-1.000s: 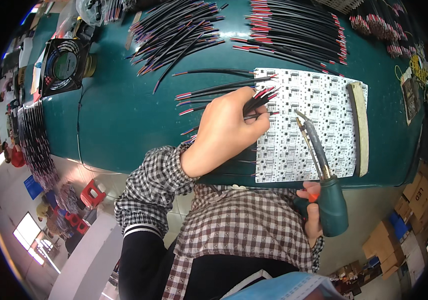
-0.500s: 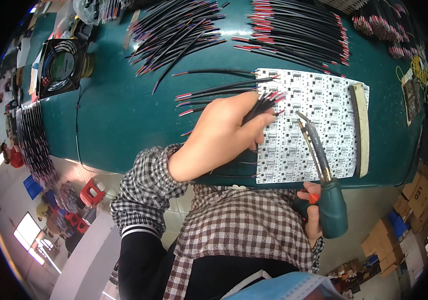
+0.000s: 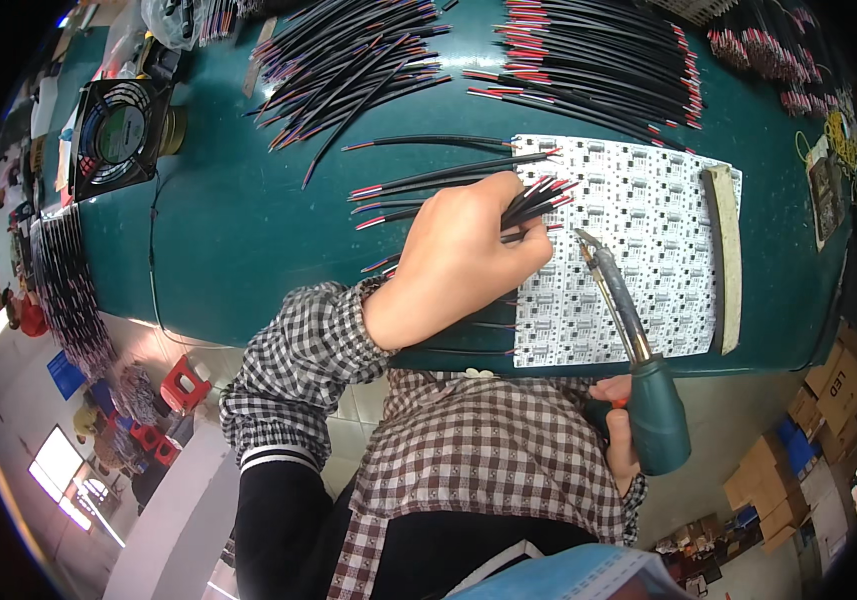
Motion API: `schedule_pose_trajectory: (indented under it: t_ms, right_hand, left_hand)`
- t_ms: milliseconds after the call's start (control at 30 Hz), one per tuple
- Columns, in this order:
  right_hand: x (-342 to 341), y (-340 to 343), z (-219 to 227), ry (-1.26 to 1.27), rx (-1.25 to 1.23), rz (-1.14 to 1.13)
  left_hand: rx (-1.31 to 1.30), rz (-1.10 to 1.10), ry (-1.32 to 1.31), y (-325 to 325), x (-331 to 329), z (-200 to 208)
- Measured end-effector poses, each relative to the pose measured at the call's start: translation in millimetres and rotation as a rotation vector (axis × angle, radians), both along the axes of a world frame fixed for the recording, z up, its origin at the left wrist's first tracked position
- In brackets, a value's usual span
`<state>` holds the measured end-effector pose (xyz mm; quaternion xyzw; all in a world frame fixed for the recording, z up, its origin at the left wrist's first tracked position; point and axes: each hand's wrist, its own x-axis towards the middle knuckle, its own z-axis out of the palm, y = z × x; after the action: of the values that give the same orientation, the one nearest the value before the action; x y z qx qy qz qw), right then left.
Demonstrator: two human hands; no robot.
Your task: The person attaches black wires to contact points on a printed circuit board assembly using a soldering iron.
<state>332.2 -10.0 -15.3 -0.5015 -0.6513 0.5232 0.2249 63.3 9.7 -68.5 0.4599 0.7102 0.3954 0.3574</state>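
My left hand [image 3: 464, 255] is closed around a bundle of short black cables [image 3: 534, 205] with red and white stripped ends, over the left part of a white circuit board panel [image 3: 639, 290]. One cable pokes out below the bundle, its end low over the panel. My right hand [image 3: 621, 440] grips a green-handled soldering gun [image 3: 664, 420], partly hidden behind the handle. The gun's tip points up and left, close to that cable end; whether they touch I cannot tell. Several cables [image 3: 429, 180] lie along the panel's left edge, some partly hidden by my left hand.
A pale bar [image 3: 724, 260] lies along the panel's right side. Piles of black cables [image 3: 349, 70] and a neater row of red-ended cables [image 3: 599, 60] are at the back of the green table [image 3: 229, 220]. A small fan [image 3: 119, 135] stands at the left.
The soldering gun has shifted left, its tip nearer the cable end. My left hand has moved slightly right and turned, and still holds the bundle.
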Motion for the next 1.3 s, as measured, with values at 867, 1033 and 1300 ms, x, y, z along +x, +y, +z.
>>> schedule_pose_trajectory:
  t_ms: [867,1033,1300]
  right_hand:
    - [14.0,-7.9,-12.3,-0.112,0.063,0.108]
    - [-10.0,-3.5,-3.1,0.088,-0.009,-0.034]
    - [7.8,0.5,-9.8,0.086,-0.016,0.064]
  left_hand:
    - [0.024,0.022,-0.003,0.4,0.2,-1.5]
    - [-0.012,0.006,-0.004,-1.9,-0.2,-1.1]
    - [0.011,0.026,0.03,-2.4,2.7,-2.6]
